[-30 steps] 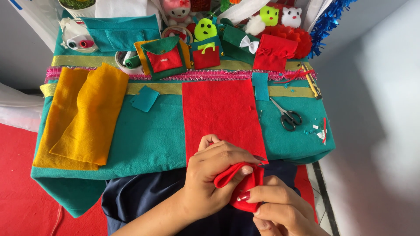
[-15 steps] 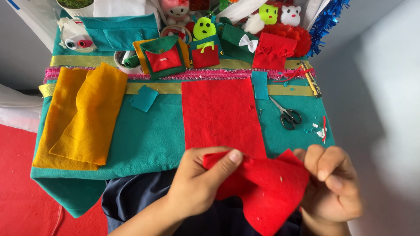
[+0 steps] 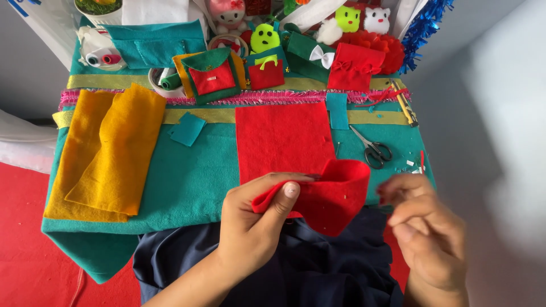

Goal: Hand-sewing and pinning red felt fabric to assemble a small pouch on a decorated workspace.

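My left hand (image 3: 256, 219) pinches the left edge of a folded red felt piece (image 3: 330, 196) between thumb and fingers, just above my lap. My right hand (image 3: 424, 227) hovers to the right of the felt with its fingertips pinched together; whether a needle or thread sits between them is too small to tell. Behind the held piece a larger red felt sheet (image 3: 284, 139) lies flat on the teal felt table cover (image 3: 193, 176).
Folded yellow felt (image 3: 105, 153) lies at the left. Black scissors (image 3: 372, 150) rest right of the red sheet. Small teal felt scraps (image 3: 186, 129) and felt pouches (image 3: 211, 75) with plush toys (image 3: 267, 37) line the back. Red floor (image 3: 23, 250) lies at the left.
The red felt piece was bunched in both hands, then spread wide. Now my right hand has let go and drawn away to the right while my left hand keeps the felt.
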